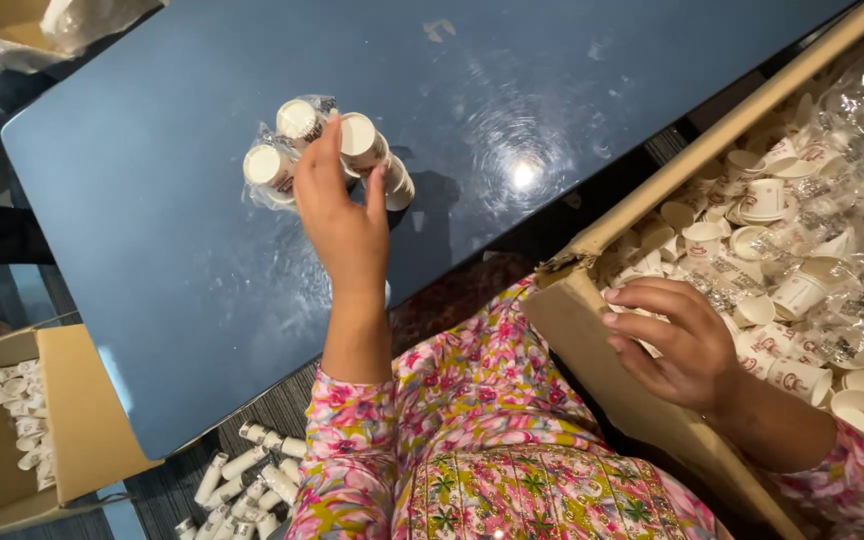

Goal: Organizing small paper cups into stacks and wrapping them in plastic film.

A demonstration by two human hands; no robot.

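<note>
My left hand (340, 212) reaches out over a dark blue table (182, 260) and grips a cluster of stacked white paper cups (304, 145) standing on it, partly in clear plastic wrap. Three stack tops show around my fingers. My right hand (674, 340) rests with curled fingers on the corner of a large cardboard box (592, 330) at the right. Inside that box lie several loose white paper cups (782, 290) under clear plastic. Nothing is seen held in my right hand.
A second open cardboard box (62, 420) with rows of white cups stands at lower left. Several wrapped cup stacks (252, 480) lie on the floor below the table edge. My flowered clothing (492, 440) fills the bottom centre.
</note>
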